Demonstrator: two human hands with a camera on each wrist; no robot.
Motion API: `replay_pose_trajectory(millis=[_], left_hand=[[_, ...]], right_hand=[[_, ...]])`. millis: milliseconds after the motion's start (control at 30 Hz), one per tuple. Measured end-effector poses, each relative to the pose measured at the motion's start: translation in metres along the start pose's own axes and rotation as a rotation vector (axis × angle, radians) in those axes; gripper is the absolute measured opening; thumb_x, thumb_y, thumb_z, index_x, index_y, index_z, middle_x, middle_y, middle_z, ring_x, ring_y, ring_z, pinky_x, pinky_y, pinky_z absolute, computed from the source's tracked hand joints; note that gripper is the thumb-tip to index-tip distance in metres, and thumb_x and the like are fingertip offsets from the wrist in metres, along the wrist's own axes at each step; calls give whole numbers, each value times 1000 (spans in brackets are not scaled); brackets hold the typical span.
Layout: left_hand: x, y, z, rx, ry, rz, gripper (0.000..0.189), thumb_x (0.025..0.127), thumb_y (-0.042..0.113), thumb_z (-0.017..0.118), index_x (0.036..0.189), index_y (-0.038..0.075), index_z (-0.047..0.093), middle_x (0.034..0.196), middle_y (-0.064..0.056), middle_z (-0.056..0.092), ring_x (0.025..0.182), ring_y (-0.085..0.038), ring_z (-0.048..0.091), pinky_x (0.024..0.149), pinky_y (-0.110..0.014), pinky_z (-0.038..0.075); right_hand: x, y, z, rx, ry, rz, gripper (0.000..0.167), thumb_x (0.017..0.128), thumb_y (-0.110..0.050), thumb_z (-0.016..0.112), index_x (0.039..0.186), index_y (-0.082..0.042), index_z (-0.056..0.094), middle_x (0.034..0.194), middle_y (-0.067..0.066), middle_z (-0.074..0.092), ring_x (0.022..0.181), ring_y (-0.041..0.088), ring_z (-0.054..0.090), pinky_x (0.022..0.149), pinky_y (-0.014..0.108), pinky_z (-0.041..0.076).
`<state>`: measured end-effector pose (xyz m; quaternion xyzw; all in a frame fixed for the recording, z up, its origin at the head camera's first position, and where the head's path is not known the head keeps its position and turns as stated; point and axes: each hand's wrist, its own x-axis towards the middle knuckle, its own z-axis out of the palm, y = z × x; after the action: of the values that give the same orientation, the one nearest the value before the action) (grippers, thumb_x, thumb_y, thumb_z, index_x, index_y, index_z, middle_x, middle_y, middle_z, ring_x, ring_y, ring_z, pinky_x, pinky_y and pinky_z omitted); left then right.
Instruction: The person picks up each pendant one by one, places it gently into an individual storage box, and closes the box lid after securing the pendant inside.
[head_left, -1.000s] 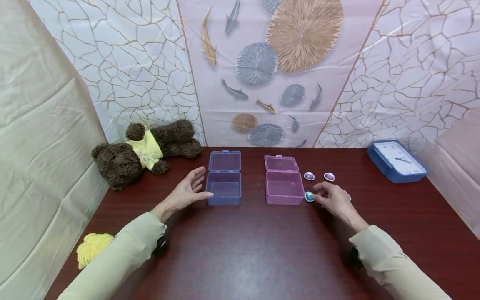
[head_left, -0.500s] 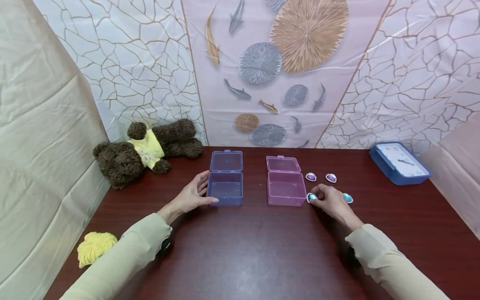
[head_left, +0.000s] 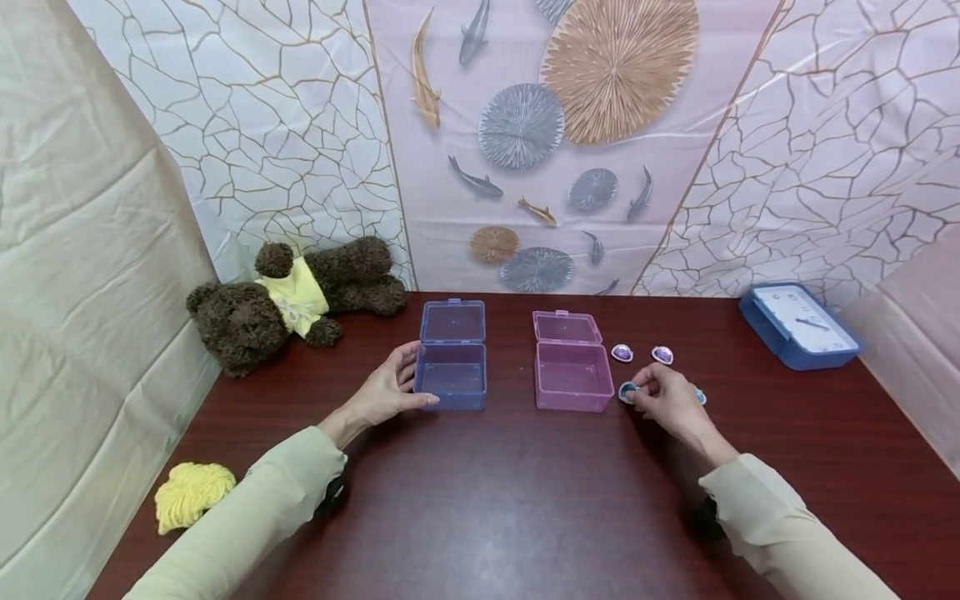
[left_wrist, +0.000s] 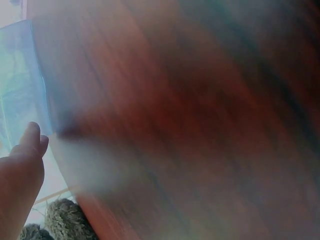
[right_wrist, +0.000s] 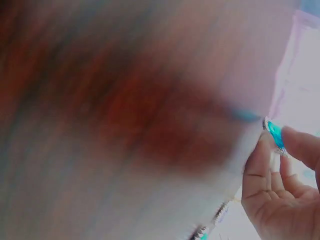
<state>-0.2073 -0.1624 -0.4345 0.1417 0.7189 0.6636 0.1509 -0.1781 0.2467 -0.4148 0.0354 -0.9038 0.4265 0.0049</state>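
My right hand (head_left: 670, 404) pinches a teal gem (head_left: 627, 392) with a pale rim between thumb and fingers. In the right wrist view the gem (right_wrist: 275, 134) stands tilted on edge at the fingertips. A second teal gem (head_left: 701, 397) is partly hidden behind this hand. Just beyond lie two purple gems (head_left: 622, 353). My left hand (head_left: 382, 392) holds the near left corner of a clear blue plastic box (head_left: 450, 398), thumb at its front and fingers along its side. A clear pink box (head_left: 573, 402) stands left of the right hand. Both lids are raised.
A brown teddy bear (head_left: 247, 325) in a yellow top lies at the back left. Yellow yarn (head_left: 193, 497) sits by the left forearm. A blue clock (head_left: 802, 327) is at the back right. Patterned cloth (head_left: 300, 167) rises behind the dark red table (head_left: 480, 500).
The left hand has come in against the blue box's side. My right fingers have taken hold of the teal gem and drawn it slightly away from the pink box, tilting it.
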Motion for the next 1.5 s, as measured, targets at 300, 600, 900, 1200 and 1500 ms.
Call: replay_pose_trajectory(millis=[300, 600, 900, 1200, 1500], left_hand=[[-1, 1, -3, 26, 13, 6, 92, 77, -8, 70, 147, -1, 12, 151, -24, 19, 140, -36, 23, 110, -49, 31], [1, -1, -1, 69, 16, -24, 91, 78, -5, 72, 148, 3, 13, 151, -21, 22, 139, -33, 27, 107, -46, 37], [1, -2, -1, 68, 18, -31, 89, 78, -5, 71, 146, 2, 16, 148, -22, 24, 138, -34, 29, 107, -45, 39], [2, 0, -3, 126, 17, -39, 87, 79, -2, 71, 147, 4, 16, 149, -21, 23, 139, -33, 28, 107, -44, 38], [1, 0, -2, 93, 22, 0, 85, 77, -7, 71, 144, -1, 19, 145, -24, 28, 136, -36, 32, 107, -45, 38]], right_hand=[[8, -69, 10, 305, 182, -117, 19, 87, 5, 61, 103, 13, 54, 85, 21, 65, 64, -2, 64, 60, 22, 58], [33, -143, 99, 561, -185, -97, 21, 86, 10, 59, 105, 15, 54, 90, 27, 65, 67, 14, 66, 72, 41, 59], [52, -159, 152, 337, -324, -23, 13, 86, 6, 62, 99, 7, 62, 77, 15, 65, 67, 22, 69, 63, 34, 60], [60, -166, 165, -77, -334, -157, 8, 80, 2, 67, 88, 1, 68, 76, 9, 68, 65, 10, 56, 61, 20, 50], [65, -169, 175, -206, -358, -177, 4, 77, -2, 72, 79, -2, 68, 77, 7, 70, 72, 12, 60, 69, 21, 52]])
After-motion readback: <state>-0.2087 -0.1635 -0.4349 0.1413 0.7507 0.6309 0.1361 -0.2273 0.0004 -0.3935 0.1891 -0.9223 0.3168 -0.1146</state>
